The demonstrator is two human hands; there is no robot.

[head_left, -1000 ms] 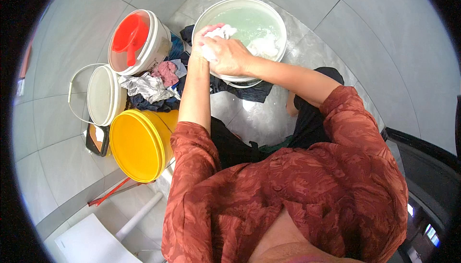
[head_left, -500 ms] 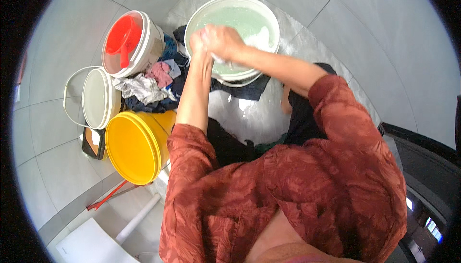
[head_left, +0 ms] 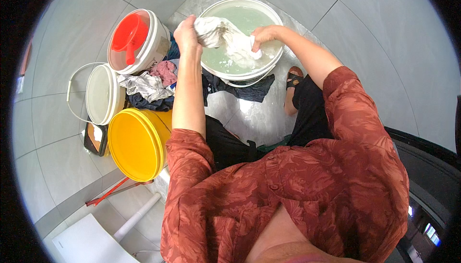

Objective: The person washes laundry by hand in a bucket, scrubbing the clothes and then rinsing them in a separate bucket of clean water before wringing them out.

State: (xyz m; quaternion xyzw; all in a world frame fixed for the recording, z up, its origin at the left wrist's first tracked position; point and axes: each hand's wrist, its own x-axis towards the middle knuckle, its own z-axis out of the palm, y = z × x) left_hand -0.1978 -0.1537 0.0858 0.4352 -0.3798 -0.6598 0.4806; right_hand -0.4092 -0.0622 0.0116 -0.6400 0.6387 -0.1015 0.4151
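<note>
A wet white cloth (head_left: pixel 222 33) stretches between my two hands over a white bucket (head_left: pixel 207 12) of cloudy, pale green water (head_left: pixel 247 15). My left hand (head_left: pixel 186 31) is closed round its bunched end, just outside the bucket's left rim. On the right, my right hand (head_left: pixel 265 35) grips the other end above the water. The cloth's lower part hangs at the water's surface, where white suds float. Whether it is a garment or a plain cloth I cannot tell.
Left of the bucket lie crumpled clothes (head_left: pixel 144 86), pink, grey-white and dark. Around them stand a white bucket with a red dipper (head_left: pixel 132 32), a white bucket with a raised handle (head_left: pixel 98 92) and a yellow bucket (head_left: pixel 137 145). Dark cloth (head_left: pixel 249 89) lies under the washing bucket's near side.
My hands were together over the bucket's left side. Now they are apart, the right one moved to the right, and the white cloth is drawn out between them.
</note>
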